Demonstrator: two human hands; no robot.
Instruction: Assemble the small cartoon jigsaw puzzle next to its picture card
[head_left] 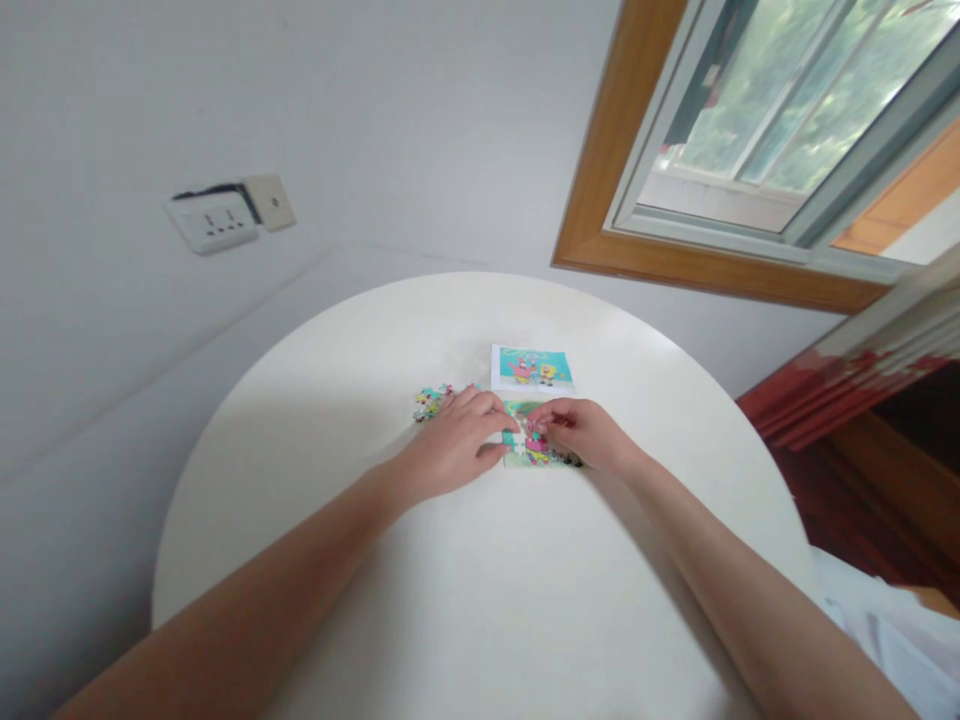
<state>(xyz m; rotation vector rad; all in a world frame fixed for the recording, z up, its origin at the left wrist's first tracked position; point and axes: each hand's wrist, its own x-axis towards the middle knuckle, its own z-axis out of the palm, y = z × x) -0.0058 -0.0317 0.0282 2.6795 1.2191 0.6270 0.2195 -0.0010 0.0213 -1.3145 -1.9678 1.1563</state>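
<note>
A partly assembled jigsaw puzzle (517,461) lies flat on the white table, showing pink and green cartoon parts with a pale gap near its left side. My right hand (586,432) reaches over its right part, thumb and fingertips pinched on a small pink puzzle piece (534,426). At the puzzle's left edge rests my left hand (461,440), its thumb and fingers apart with nothing between them. Loose puzzle pieces (427,403) are heaped just behind my left hand, which hides some of them. Behind the puzzle lies a picture card (534,368) with cartoon figures on turquoise.
The round white table (480,580) stands against a pale wall with a power socket (212,222) at the left. A wood-framed window (720,275) is at the upper right, beside a red and white curtain (847,375).
</note>
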